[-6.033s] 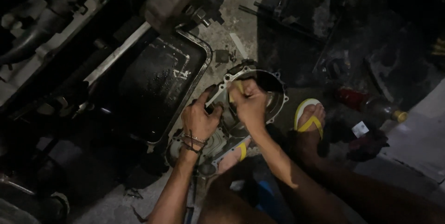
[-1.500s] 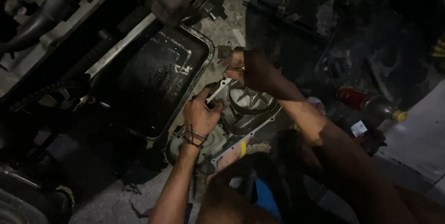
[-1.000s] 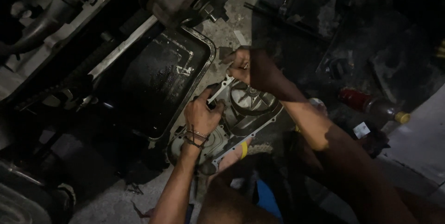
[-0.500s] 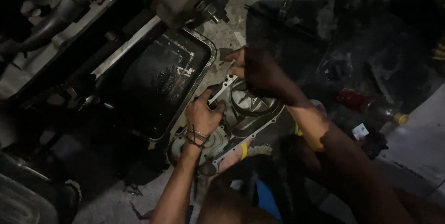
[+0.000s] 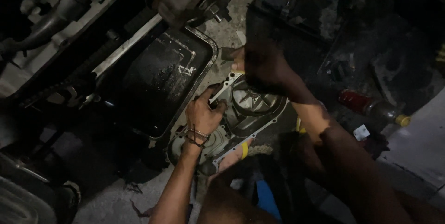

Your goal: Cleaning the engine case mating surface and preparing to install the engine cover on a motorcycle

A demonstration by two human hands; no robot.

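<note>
While both hands grip, engine cover rests

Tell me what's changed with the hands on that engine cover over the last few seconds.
The right hand has moved off the round middle of the metal engine cover to its far edge, near the oil tray. The left hand still grips the cover's near-left rim. Cover and tray have not shifted.

Grimy concrete floor, black oil tray, engine cover, red bottle
</note>
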